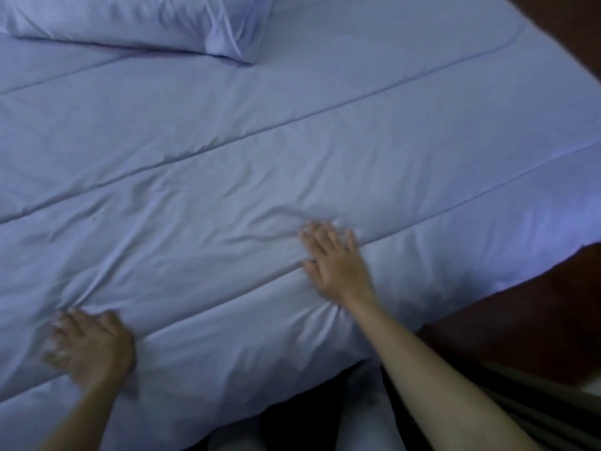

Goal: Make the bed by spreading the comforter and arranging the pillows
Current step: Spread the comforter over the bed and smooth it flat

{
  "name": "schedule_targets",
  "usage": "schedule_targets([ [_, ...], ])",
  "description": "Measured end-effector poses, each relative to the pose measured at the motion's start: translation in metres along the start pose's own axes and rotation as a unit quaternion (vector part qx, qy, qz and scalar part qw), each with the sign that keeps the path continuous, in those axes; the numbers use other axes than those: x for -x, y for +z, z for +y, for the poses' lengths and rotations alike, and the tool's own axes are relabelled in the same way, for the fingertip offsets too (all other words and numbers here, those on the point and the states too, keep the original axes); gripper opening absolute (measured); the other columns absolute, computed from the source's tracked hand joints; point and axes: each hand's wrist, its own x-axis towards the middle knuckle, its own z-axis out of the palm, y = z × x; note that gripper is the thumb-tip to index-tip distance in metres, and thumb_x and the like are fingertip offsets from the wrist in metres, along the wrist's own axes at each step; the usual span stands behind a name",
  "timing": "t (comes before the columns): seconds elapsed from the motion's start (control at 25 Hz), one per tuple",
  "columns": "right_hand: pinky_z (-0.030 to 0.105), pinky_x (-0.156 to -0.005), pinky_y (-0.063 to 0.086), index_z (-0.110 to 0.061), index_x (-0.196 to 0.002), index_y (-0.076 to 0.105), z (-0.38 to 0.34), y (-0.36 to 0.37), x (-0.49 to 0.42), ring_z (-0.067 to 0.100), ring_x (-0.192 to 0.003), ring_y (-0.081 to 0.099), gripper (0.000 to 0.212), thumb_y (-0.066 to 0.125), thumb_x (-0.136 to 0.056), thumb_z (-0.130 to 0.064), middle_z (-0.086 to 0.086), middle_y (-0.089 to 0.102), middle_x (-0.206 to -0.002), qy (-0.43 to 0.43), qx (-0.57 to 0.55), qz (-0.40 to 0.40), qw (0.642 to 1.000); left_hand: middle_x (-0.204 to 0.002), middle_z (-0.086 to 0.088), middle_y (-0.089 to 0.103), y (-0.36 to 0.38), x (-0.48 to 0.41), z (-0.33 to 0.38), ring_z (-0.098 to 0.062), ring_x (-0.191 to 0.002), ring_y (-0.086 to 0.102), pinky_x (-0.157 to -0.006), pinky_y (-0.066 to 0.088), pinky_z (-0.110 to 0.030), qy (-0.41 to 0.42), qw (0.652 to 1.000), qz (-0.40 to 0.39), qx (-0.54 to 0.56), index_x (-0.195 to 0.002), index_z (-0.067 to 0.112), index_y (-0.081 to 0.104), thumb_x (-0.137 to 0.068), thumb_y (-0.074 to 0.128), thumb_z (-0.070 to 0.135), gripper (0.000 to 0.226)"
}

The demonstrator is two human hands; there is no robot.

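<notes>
Fingers [320,237] of the right hand [336,260] are straight and slightly spread, lying flat on the comforter [292,151] and holding nothing. The palm presses on a stitched seam [227,292], with the fingertips reaching just past it. Small creases curl away from the fingertips, and more gather under the wrist. The right forearm runs down to the lower right edge of the view. Fingers [60,327] of the left hand [89,348] are spread and somewhat bent on the comforter near its near edge. Motion blur hides whether they pinch cloth or only press on it. Folds fan out from these fingertips toward the middle of the bed. The two hands are well apart, the left nearer the person. The comforter is pale blue and covers the whole visible bed, crossed by parallel seams. A pillow [130,21] in matching cloth lies on it at the upper left. A dark brown floor [536,307] shows beside the bed at right.
</notes>
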Motion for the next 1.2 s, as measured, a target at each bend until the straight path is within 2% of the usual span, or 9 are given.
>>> schedule_targets([
  [0.24, 0.064, -0.122, 0.017, -0.027, -0.166, 0.031, 0.283, -0.112, 0.049, 0.035, -0.156, 0.030, 0.064, 0.031, -0.104, -0.047, 0.004, 0.031, -0.172, 0.160, 0.006, -0.025, 0.987, -0.163, -0.025, 0.030, 0.155, 0.058, 0.193, -0.042, -0.152, 0.025, -0.122, 0.009, -0.063, 0.216, 0.975, -0.056, 0.011, -0.154, -0.005, 0.034, -0.101, 0.039, 0.025, 0.061],
  [0.4, 0.069, -0.122, 0.004, -0.030, -0.168, 0.019, 0.395, -0.158, 0.068, 0.032, -0.161, 0.011, 0.063, 0.023, -0.108, -0.049, 0.004, 0.014, -0.177, 0.330, 0.012, -0.019, 0.944, -0.170, -0.006, 0.023, 0.252, 0.135, 0.352, -0.024, -0.157, 0.018, -0.124, 0.015, -0.059, 0.561, 0.813, -0.139, -0.076, -0.162, 0.015, 0.026, -0.104, 0.040, 0.042, 0.065],
  [0.48, 0.076, -0.119, -0.004, -0.030, -0.170, 0.011, 0.416, -0.174, 0.055, 0.031, -0.163, -0.002, 0.063, 0.021, -0.109, -0.046, 0.003, 0.002, -0.178, 0.479, -0.024, 0.010, 0.877, -0.170, -0.001, 0.024, 0.268, 0.132, 0.397, -0.021, -0.157, 0.020, -0.123, 0.017, -0.060, 0.602, 0.773, -0.179, -0.092, -0.162, 0.022, 0.026, -0.104, 0.036, 0.048, 0.064],
  [0.56, 0.081, -0.116, -0.004, -0.018, -0.169, 0.014, 0.413, -0.173, 0.022, 0.035, -0.163, -0.002, 0.068, 0.021, -0.107, -0.043, 0.009, 0.005, -0.177, 0.543, -0.048, 0.038, 0.838, -0.170, -0.002, 0.022, 0.261, 0.089, 0.408, -0.023, -0.157, 0.019, -0.124, 0.012, -0.060, 0.532, 0.823, -0.182, -0.082, -0.162, 0.022, 0.025, -0.105, 0.033, 0.051, 0.065],
  [0.64, 0.078, -0.119, 0.000, -0.013, -0.167, 0.025, 0.374, -0.148, -0.027, 0.036, -0.163, 0.008, 0.068, 0.035, -0.106, -0.042, 0.010, 0.018, -0.176, 0.456, -0.052, 0.050, 0.887, -0.171, -0.006, 0.015, 0.231, 0.031, 0.387, -0.026, -0.158, 0.013, -0.125, 0.001, -0.057, 0.381, 0.906, -0.170, -0.063, -0.163, 0.016, 0.019, -0.106, 0.035, 0.044, 0.065],
  [0.8, 0.068, -0.123, 0.011, -0.024, -0.161, 0.040, 0.207, -0.082, -0.105, 0.028, -0.162, 0.016, 0.065, 0.056, -0.101, -0.041, 0.002, 0.025, -0.174, 0.070, -0.084, -0.027, 0.994, -0.172, -0.015, 0.000, 0.120, -0.003, 0.291, -0.032, -0.159, -0.002, -0.124, -0.009, -0.055, 0.058, 0.987, -0.148, -0.008, -0.161, 0.000, 0.007, -0.105, 0.027, 0.039, 0.071],
  [0.96, 0.064, -0.126, 0.007, -0.036, -0.167, 0.024, 0.102, -0.056, -0.112, 0.021, -0.163, 0.009, 0.064, 0.039, -0.109, -0.056, -0.005, 0.012, -0.177, -0.261, 0.019, -0.224, 0.939, -0.169, -0.024, 0.003, 0.078, 0.068, 0.230, -0.040, -0.157, 0.000, -0.123, -0.005, -0.060, -0.052, 0.994, -0.094, -0.002, -0.158, -0.009, 0.008, -0.102, 0.024, 0.037, 0.074],
  [1.04, 0.063, -0.125, 0.008, -0.037, -0.166, 0.028, 0.147, -0.053, -0.130, 0.022, -0.162, 0.016, 0.062, 0.039, -0.108, -0.056, -0.006, 0.018, -0.176, -0.217, 0.006, -0.170, 0.961, -0.169, -0.026, 0.008, 0.089, 0.089, 0.232, -0.043, -0.156, 0.005, -0.122, 0.000, -0.061, -0.073, 0.996, -0.046, -0.004, -0.156, -0.011, 0.013, -0.101, 0.026, 0.034, 0.072],
  [1.2, 0.062, -0.123, 0.014, -0.036, -0.163, 0.035, 0.321, -0.098, -0.146, 0.026, -0.159, 0.026, 0.059, 0.039, -0.106, -0.050, -0.005, 0.025, -0.174, 0.045, 0.032, -0.080, 0.995, -0.165, -0.028, 0.020, 0.129, 0.111, 0.262, -0.046, -0.154, 0.015, -0.121, 0.002, -0.064, -0.015, 1.000, -0.004, -0.001, -0.154, -0.012, 0.025, -0.099, 0.036, 0.028, 0.069],
])
